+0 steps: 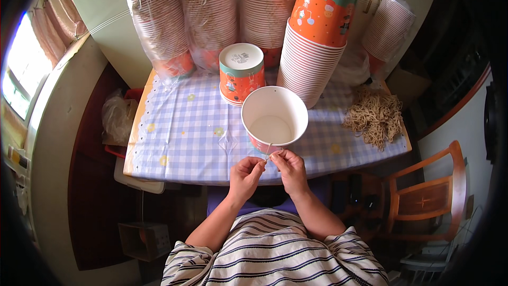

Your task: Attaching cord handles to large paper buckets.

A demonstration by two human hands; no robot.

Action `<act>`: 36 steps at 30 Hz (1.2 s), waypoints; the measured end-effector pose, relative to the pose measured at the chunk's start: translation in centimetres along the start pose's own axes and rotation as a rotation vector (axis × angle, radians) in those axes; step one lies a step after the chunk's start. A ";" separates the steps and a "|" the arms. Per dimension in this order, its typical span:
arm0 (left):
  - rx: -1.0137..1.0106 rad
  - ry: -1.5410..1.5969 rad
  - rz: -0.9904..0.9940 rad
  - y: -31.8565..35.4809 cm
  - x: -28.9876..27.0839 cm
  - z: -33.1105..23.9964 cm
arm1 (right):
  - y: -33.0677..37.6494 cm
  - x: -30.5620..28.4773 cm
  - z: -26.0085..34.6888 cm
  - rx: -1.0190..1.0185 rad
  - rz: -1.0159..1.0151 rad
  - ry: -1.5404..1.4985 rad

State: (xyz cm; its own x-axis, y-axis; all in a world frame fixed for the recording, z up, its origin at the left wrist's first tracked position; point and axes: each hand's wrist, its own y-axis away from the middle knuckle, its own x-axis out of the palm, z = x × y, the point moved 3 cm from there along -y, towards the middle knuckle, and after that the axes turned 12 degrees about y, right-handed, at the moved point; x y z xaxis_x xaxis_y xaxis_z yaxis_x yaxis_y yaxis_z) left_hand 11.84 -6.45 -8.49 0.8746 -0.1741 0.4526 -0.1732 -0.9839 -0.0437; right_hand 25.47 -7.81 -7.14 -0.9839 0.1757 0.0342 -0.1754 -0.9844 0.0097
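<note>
An open white-lined paper bucket stands near the table's front edge, tilted slightly toward me. A thin beige cord comes off its near rim. Just in front of that rim, my left hand pinches the cord between thumb and forefinger. My right hand has its fingertips closed on the same cord, almost touching the left. Behind the bucket, an upside-down orange and green paper bucket shows its white base. To its right rises a tall stack of nested paper buckets, base upward.
A tangled heap of beige cords lies on the right of the checked tablecloth. Plastic-wrapped bucket stacks line the back, and another wrapped stack stands far right. A wooden chair is at lower right.
</note>
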 end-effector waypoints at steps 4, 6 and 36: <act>0.025 -0.050 0.003 0.2 0.2 -0.1 | 0.0 0.2 -0.7 -0.011 -0.033 0.044; 0.069 -0.075 0.005 0.3 0.3 0.1 | -0.1 0.4 -1.1 -0.053 -0.087 0.010; -0.035 -0.120 -0.025 2.4 -0.5 2.1 | 1.4 0.4 -3.4 0.011 0.125 -0.130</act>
State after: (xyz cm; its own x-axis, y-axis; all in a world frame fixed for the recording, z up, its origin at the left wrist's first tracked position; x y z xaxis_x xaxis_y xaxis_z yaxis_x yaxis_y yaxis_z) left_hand 11.96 -8.84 -10.70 0.9264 -0.1550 0.3431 -0.1643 -0.9864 -0.0020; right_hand 24.68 -9.12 -10.47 -0.9850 0.0511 0.1648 -0.0504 -0.9987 0.0082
